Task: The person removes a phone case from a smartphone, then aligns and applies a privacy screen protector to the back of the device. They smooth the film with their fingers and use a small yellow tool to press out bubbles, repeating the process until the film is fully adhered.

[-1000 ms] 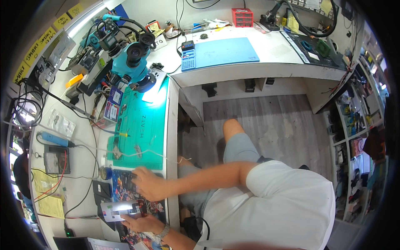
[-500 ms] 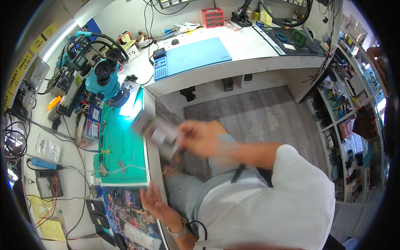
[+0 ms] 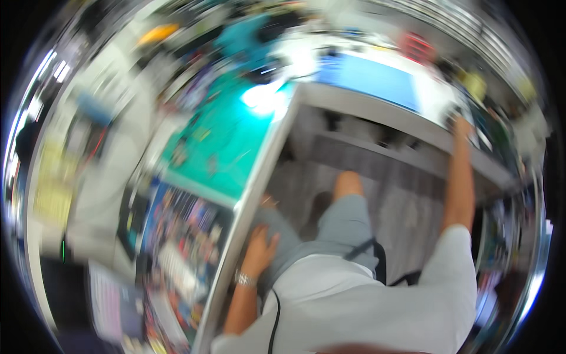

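The whole picture is smeared by motion. My left hand (image 3: pixel 259 251), with a metal watch (image 3: pixel 245 279) on its wrist, is by my left thigh at the bench edge; its thumb stands apart from the fingers and nothing shows in it. Stretched far to the right, my right hand (image 3: pixel 463 126) reaches the front edge of the white bench (image 3: pixel 433 115). A small dark shape (image 3: pixel 453 113) is at its fingertips, too blurred to name. Whether the fingers grip it cannot be made out.
A blue mat (image 3: pixel 374 82) lies on the far bench, with red drawers (image 3: pixel 416 48) behind it. On the left bench lie a green mat (image 3: pixel 227 141) and a dark patterned mat (image 3: pixel 188 236). A blue microscope (image 3: pixel 244 41) stands beyond the green mat. A laptop (image 3: pixel 112 301) is at lower left.
My right hand has swung from the green mat's edge to the far right bench; the flat rectangular thing it held is no longer recognisable. My left hand has dropped toward my thigh. The view has turned.
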Demonstrator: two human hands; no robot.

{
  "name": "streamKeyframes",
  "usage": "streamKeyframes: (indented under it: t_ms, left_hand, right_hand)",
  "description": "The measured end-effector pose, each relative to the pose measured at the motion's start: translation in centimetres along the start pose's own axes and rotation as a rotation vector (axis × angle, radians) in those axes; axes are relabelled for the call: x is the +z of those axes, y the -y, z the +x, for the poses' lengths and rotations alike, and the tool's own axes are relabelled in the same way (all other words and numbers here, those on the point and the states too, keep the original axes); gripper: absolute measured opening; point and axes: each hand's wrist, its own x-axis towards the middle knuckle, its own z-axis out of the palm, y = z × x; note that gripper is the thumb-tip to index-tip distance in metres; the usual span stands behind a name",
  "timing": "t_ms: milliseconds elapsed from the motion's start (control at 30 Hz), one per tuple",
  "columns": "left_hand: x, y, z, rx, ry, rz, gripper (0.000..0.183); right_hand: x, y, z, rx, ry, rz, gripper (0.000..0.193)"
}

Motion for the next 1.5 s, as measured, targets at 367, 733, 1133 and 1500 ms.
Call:
streamKeyframes:
  t_ms: [367, 733, 1133, 1500]
  left_hand:
    - [-10.4, -8.5, -6.4, 0.226, -0.457, -0.324, 0.028]
    - [-15.0, -4.6, -10.9, -0.259, -0.885, -0.001, 0.028]
    - [-15.9, 0.4, -12.0, -0.427, -0.939, 0.374, 0.021]
    - [-8.5, -9.6, -7.2, -0.076, -0.553, -0.653, 0.032]
  right_hand:
    - [-4.5, 0.4, 2.4, 0.35, -0.099, 0.01, 0.08]
    - [-1.3, 8.0, -10.1, -0.069, -0.344, 0.135, 0.07]
    - [13.3, 18.5, -31.3, -0.419, 0.352, 0.496, 0.049]
    - [15.4, 21.5, -41.1, -0.446, 0.632, 0.252, 0.091]
